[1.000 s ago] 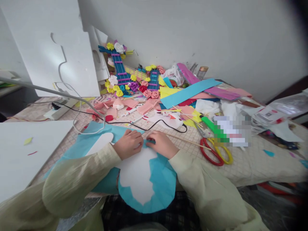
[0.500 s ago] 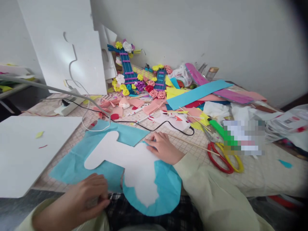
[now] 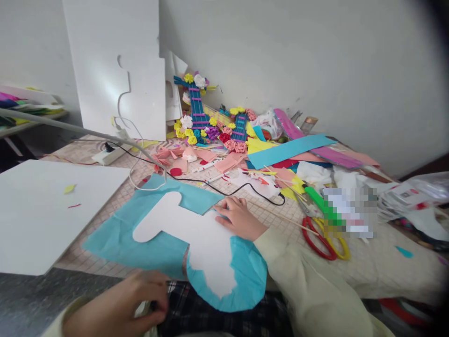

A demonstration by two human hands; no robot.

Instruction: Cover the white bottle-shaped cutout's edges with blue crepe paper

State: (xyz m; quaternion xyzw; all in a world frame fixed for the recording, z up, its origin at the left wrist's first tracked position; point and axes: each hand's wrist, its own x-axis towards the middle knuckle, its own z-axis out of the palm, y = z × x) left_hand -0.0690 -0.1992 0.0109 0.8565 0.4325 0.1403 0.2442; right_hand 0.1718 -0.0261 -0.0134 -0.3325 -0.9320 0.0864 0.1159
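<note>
A white cutout (image 3: 210,238) with lobed arms lies over a sheet of blue paper (image 3: 115,238), its near part jutting past the table edge above my lap. A rounded piece of blue paper (image 3: 247,276) backs the near part, its rim showing around the white. My right hand (image 3: 240,217) rests on the cutout's upper right, thumb and fingers apart, fingers slightly bent. Low at the left, in front of the table edge, my left hand (image 3: 140,299) is curled, thumb brought towards the fingers. Whatever its fingertips may hold cannot be made out.
Scissors with red and yellow handles (image 3: 324,238) lie right of my right hand, near a green-handled tool (image 3: 321,203). A black cable (image 3: 228,193) crosses behind the cutout. A white board (image 3: 52,210) covers the left side. Paper-flower guitars (image 3: 198,110) stand at the back among scraps.
The whole view has shifted, so most things appear farther right. My left hand sits slightly lower against the table edge. My right hand keeps its place on the cutout.
</note>
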